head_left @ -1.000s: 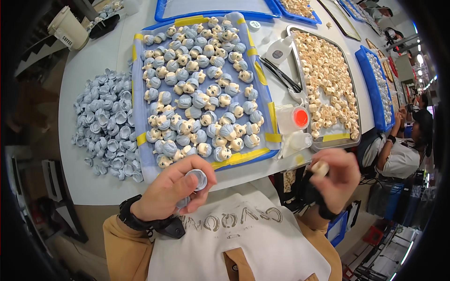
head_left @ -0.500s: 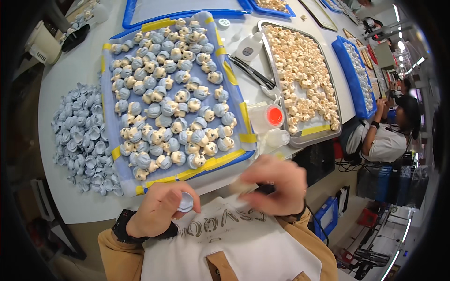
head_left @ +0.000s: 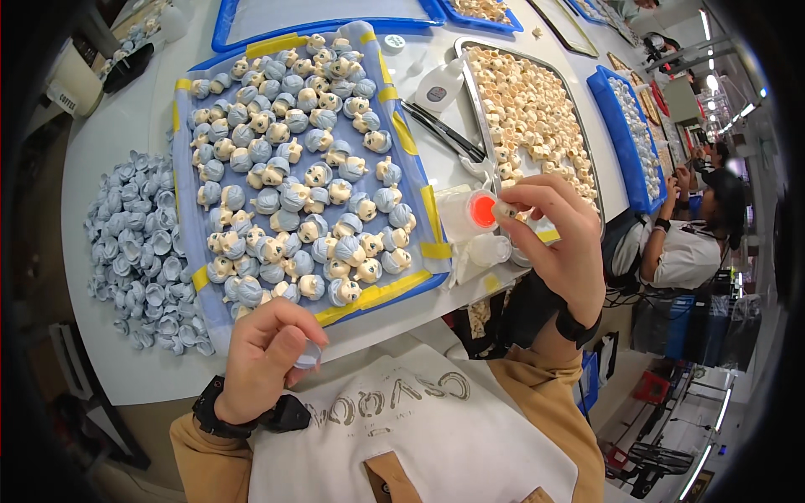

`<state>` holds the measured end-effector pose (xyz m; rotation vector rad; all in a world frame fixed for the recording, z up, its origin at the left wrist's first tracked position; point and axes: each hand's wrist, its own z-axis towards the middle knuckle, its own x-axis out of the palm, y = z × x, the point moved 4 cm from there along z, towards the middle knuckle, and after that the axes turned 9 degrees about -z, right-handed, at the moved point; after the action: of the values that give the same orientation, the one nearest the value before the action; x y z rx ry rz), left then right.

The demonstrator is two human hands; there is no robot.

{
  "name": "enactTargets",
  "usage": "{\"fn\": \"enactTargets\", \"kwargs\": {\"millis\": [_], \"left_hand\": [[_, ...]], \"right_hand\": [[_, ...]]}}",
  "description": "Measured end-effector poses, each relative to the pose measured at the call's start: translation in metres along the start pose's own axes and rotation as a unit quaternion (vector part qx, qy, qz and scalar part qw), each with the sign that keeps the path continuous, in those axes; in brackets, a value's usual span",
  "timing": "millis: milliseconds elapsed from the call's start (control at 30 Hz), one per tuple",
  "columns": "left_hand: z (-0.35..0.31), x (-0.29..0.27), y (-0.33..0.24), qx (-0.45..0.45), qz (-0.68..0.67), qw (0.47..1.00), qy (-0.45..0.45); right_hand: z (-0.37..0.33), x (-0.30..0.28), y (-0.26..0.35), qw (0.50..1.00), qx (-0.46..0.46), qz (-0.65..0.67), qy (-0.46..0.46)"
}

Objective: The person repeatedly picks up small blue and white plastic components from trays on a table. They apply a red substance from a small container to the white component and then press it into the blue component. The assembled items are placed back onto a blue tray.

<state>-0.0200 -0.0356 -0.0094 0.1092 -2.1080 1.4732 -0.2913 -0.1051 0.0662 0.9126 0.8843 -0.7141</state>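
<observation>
My left hand (head_left: 267, 356) pinches a pale blue hair shell (head_left: 309, 356), its hollow side partly showing, in front of the cloth-lined tray (head_left: 381, 295) at its near edge. Between the thumb and fingers of my right hand (head_left: 558, 239) is a small cream doll face piece (head_left: 504, 210). That piece is right beside a clear jar (head_left: 455, 220) with a bright red round opening or content; whether they touch I cannot tell. Rows of doll heads (head_left: 319, 174) with blue hair fill the lined tray. A heap of loose hair shells (head_left: 142, 251) lies left of it.
A metal tray (head_left: 473, 92) of cream pieces stands right of the jar. Close by are a white squeeze bottle (head_left: 441, 85), black tweezers (head_left: 444, 132) and a small translucent bottle (head_left: 488, 250). Beyond sits a blue bin (head_left: 619, 138); a co-worker (head_left: 683, 251) sits at the far right.
My right hand has moved up and right from near my chest to the red jar, carrying the face piece. The left hand has shifted slightly left, still with the hair shell.
</observation>
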Motion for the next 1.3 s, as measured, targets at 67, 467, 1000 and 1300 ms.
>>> {"fn": "enactTargets", "kwargs": {"millis": [67,467,1000,1300], "left_hand": [[0.0,-0.001,0.0,-0.005,-0.003,1.0,-0.012],[-0.001,0.011,-0.008,-0.076,-0.065,0.995,0.0],[0.005,0.014,-0.004,-0.029,-0.12,0.992,0.035],[-0.001,0.013,-0.002,0.034,-0.002,0.999,-0.008]], "right_hand": [[0.002,0.001,0.002,0.999,-0.025,-0.026,0.015],[0.002,0.004,0.0,0.998,-0.038,-0.045,0.025],[-0.031,0.012,0.064,0.968,-0.114,0.208,-0.086],[-0.021,0.05,0.101,0.953,-0.145,0.265,-0.017]]}}
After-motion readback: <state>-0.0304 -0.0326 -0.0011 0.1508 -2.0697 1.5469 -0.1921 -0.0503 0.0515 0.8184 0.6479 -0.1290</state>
